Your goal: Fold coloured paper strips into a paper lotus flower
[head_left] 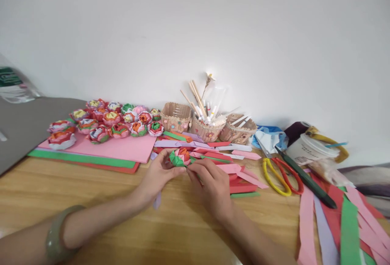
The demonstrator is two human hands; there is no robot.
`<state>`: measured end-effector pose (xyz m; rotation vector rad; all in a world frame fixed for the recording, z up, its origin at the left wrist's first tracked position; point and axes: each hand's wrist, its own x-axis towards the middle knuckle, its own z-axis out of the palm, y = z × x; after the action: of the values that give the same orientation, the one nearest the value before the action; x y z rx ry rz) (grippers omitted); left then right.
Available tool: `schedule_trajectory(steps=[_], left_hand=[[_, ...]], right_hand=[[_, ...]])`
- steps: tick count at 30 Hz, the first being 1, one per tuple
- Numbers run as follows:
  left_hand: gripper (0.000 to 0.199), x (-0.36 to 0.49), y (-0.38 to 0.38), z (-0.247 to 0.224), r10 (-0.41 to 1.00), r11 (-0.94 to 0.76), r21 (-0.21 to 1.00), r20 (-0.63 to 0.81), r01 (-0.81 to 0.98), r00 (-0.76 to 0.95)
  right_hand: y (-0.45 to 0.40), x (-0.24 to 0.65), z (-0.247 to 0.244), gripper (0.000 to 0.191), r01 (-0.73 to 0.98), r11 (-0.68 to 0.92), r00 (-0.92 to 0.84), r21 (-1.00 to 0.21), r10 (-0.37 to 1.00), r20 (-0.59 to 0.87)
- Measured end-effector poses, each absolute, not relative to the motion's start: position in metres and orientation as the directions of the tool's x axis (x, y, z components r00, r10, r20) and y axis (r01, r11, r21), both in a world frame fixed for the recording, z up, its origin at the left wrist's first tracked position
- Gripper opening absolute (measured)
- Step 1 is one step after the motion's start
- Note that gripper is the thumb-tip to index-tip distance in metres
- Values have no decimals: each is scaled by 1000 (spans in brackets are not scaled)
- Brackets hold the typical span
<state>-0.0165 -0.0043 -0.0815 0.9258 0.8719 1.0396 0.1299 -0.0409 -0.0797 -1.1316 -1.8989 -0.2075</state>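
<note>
A small paper flower (180,157) with green outer petals and pink and orange inside is held up over the wooden table. My left hand (161,170) grips it from the left, thumb below and fingers behind. At its lower right edge, my right hand (213,183) pinches with thumb and forefinger; the exact spot is partly hidden by the fingers. Behind both hands lie folded paper strips (240,185) in red, pink, purple and green. A purple strip (157,200) shows below my left hand.
Several finished paper flowers (111,118) sit on stacked coloured sheets (134,147) at left. Three decorated baskets (176,118) stand by the wall, two holding pens and sticks. Scissors (277,177), a dark green pen-like tool (307,179), a white tub (310,149) and flat strips (349,224) lie right.
</note>
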Motion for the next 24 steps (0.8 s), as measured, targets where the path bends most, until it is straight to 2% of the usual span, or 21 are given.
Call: schedule_trajectory(steps=[3,5,7,13,16,18,20,24], left_hand=[[46,-16,-5,-81,957,236,933,-175,-272,229],[48,-16,-5,-79,955,243,937,-186,-252,229],[51,-16,-4,-78,953,245,938,-186,-245,240],[54,-16,-2,-81,938,267,932,-192,-246,288],[55,-15,0,-82,935,263,933,-183,-247,305],[54,-14,0,-83,933,259,934,-177,-245,312],[52,-13,1,-84,932,254,935,-169,-247,319],[50,-11,0,-86,932,253,930,-161,-265,324]], right_hand=[[-40,126,-77,8,605,377,-5,-701,883,470],[-38,127,-71,6,470,237,6,-850,962,272],[-35,131,-65,6,425,193,-42,-884,980,194],[-31,145,-54,7,443,176,-185,-879,977,102],[-32,147,-54,8,513,209,-206,-832,971,117],[-35,147,-56,11,598,291,-224,-747,955,193],[-38,146,-59,14,693,401,-265,-599,914,306],[-45,142,-62,22,847,501,-376,-178,801,466]])
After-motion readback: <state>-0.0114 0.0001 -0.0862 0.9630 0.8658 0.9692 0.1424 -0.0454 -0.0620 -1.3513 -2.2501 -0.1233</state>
